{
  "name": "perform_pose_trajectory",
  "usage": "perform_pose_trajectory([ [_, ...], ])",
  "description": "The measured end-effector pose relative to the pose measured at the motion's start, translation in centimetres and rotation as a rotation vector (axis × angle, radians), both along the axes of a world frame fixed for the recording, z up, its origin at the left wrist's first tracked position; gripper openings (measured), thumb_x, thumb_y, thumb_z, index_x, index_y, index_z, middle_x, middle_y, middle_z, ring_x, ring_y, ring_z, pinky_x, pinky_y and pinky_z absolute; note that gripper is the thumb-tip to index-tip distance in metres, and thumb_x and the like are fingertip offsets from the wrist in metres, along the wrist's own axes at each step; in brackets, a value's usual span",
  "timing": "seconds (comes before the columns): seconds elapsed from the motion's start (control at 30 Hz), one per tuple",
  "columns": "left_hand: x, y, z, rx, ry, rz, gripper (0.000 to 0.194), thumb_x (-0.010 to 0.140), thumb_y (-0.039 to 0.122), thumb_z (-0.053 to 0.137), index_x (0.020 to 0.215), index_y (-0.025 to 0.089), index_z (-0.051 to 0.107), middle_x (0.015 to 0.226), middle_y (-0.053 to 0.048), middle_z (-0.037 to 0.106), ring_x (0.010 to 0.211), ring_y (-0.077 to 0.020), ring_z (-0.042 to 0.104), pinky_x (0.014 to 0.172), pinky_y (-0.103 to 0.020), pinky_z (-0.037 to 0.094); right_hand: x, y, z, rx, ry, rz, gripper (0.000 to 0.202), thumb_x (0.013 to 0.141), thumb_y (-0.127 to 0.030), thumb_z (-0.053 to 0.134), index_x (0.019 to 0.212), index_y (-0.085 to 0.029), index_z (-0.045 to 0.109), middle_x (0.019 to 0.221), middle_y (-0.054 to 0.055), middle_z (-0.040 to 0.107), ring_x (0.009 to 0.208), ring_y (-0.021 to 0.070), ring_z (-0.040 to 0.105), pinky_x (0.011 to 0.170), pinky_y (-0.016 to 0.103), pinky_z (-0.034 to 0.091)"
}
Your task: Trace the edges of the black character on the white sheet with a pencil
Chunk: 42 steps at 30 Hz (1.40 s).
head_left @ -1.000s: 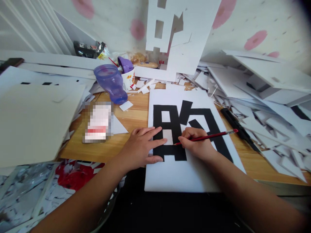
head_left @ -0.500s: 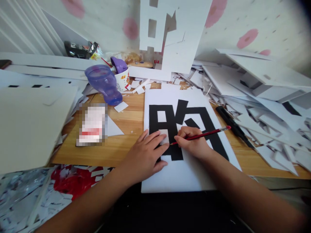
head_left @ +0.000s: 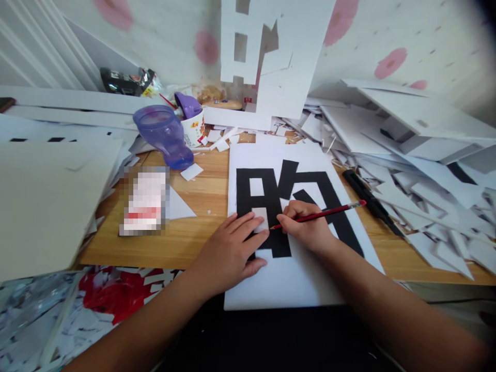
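Observation:
A black cut-out character [head_left: 281, 243] lies on a white board [head_left: 251, 289] at the table's front edge. My left hand [head_left: 236, 248] rests flat with fingers apart on the character's lower left part and the white board. My right hand [head_left: 308, 225] grips a red and black pencil [head_left: 333, 211] with a pink eraser end. The pencil's tip touches or hovers just above the black shape, close to my left fingertips. The palm side of my right hand covers some of the character's middle.
On the wooden table [head_left: 189, 235] are a blurred-out item [head_left: 145, 201], a purple translucent vase [head_left: 166, 134], a paper cup [head_left: 194, 129] and a black cutter [head_left: 372, 201]. White scraps [head_left: 411, 191] pile up at right. A cut board [head_left: 287, 88] leans on the wall.
The view has shifted very slightly. The pencil tip has moved a little upward along the black shape's inner edge. Both hands keep nearly the same pose.

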<state>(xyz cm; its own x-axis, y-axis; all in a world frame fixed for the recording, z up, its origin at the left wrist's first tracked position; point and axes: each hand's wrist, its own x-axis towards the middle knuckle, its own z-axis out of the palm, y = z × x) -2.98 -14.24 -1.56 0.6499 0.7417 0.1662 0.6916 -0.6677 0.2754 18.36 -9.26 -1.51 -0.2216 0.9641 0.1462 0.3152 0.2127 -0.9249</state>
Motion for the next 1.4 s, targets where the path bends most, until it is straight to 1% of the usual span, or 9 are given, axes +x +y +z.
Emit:
perform_pose_trajectory([
  [0.2, 0.08, -0.02, 0.18, -0.009, -0.004, 0.003, 0.046, 0.087, 0.041, 0.06, 0.129, 0.023, 0.054, 0.143, -0.008, 0.048, 0.137, -0.0266, 0.036, 0.111, -0.05, 0.031, -0.07, -0.01, -0.09, 0.027, -0.01, -0.026, 0.03, 0.077, -0.02, 0.062, 0.051, -0.021, 0.047, 0.052, -0.001, 0.053, 0.053, 0.0125, 0.049, 0.051, 0.028, 0.036],
  [0.37, 0.1, -0.06, 0.28, -0.004, -0.004, -0.002, 0.046, 0.086, 0.041, 0.06, 0.128, 0.023, 0.055, 0.144, -0.008, 0.048, 0.136, -0.0273, 0.037, 0.111, -0.05, 0.031, -0.18, -0.03, -0.18, 0.008, -0.007, -0.057, 0.029, 0.077, -0.021, 0.063, 0.052, -0.022, 0.047, 0.054, -0.001, 0.054, 0.054, 0.0132, 0.05, 0.053, 0.029, 0.037],
  [0.57, 0.08, -0.02, 0.26, -0.007, 0.003, 0.002, 0.046, 0.087, 0.042, 0.059, 0.128, 0.023, 0.054, 0.145, -0.006, 0.046, 0.137, -0.0263, 0.036, 0.112, -0.049, 0.029, -0.37, 0.01, -0.18, 0.039, -0.035, -0.1, 0.03, 0.078, -0.022, 0.063, 0.053, -0.022, 0.046, 0.055, -0.002, 0.054, 0.055, 0.0128, 0.05, 0.054, 0.029, 0.037],
  [0.77, 0.11, 0.08, 0.18, -0.013, 0.007, -0.005, 0.046, 0.086, 0.042, 0.06, 0.128, 0.023, 0.054, 0.146, -0.005, 0.046, 0.137, -0.0266, 0.036, 0.112, -0.05, 0.028, -0.48, 0.14, -0.13, 0.03, -0.066, -0.114, 0.028, 0.079, -0.022, 0.062, 0.054, -0.021, 0.048, 0.057, -0.001, 0.055, 0.057, 0.0132, 0.05, 0.055, 0.029, 0.038],
  [0.93, 0.1, 0.08, 0.21, -0.01, 0.002, -0.002, 0.045, 0.087, 0.042, 0.06, 0.127, 0.024, 0.054, 0.146, -0.005, 0.046, 0.137, -0.0269, 0.037, 0.112, -0.05, 0.029, -0.5, 0.23, -0.43, 0.033, -0.066, -0.139, 0.029, 0.079, -0.022, 0.063, 0.055, -0.022, 0.047, 0.057, -0.001, 0.055, 0.057, 0.0132, 0.05, 0.056, 0.029, 0.038],
  [1.07, 0.1, 0.18, 0.33, -0.017, 0.005, -0.003, 0.044, 0.086, 0.042, 0.06, 0.126, 0.023, 0.055, 0.145, -0.005, 0.048, 0.136, -0.0277, 0.038, 0.111, -0.05, 0.029, -0.5, 0.35, -0.73, 0.042, -0.069, -0.133, 0.029, 0.08, -0.023, 0.063, 0.056, -0.022, 0.047, 0.059, -0.001, 0.056, 0.058, 0.0133, 0.051, 0.056, 0.029, 0.039],
  [1.23, 0.15, 0.12, 0.43, -0.016, 0.008, -0.002, 0.044, 0.087, 0.041, 0.059, 0.127, 0.023, 0.055, 0.144, -0.006, 0.048, 0.136, -0.0274, 0.038, 0.112, -0.049, 0.029, -0.63, 0.49, -0.79, 0.032, -0.085, -0.153, 0.027, 0.08, -0.024, 0.064, 0.058, -0.022, 0.048, 0.059, -0.002, 0.056, 0.058, 0.0131, 0.05, 0.056, 0.029, 0.038],
  [1.4, 0.17, 0.03, 0.45, -0.024, 0.012, 0.001, 0.044, 0.086, 0.042, 0.06, 0.126, 0.024, 0.055, 0.145, -0.005, 0.047, 0.136, -0.0276, 0.037, 0.111, -0.05, 0.029, -0.92, 0.53, -0.42, -0.007, -0.106, -0.188, 0.025, 0.079, -0.025, 0.064, 0.059, -0.021, 0.05, 0.058, -0.002, 0.055, 0.057, 0.0129, 0.049, 0.055, 0.028, 0.038],
])
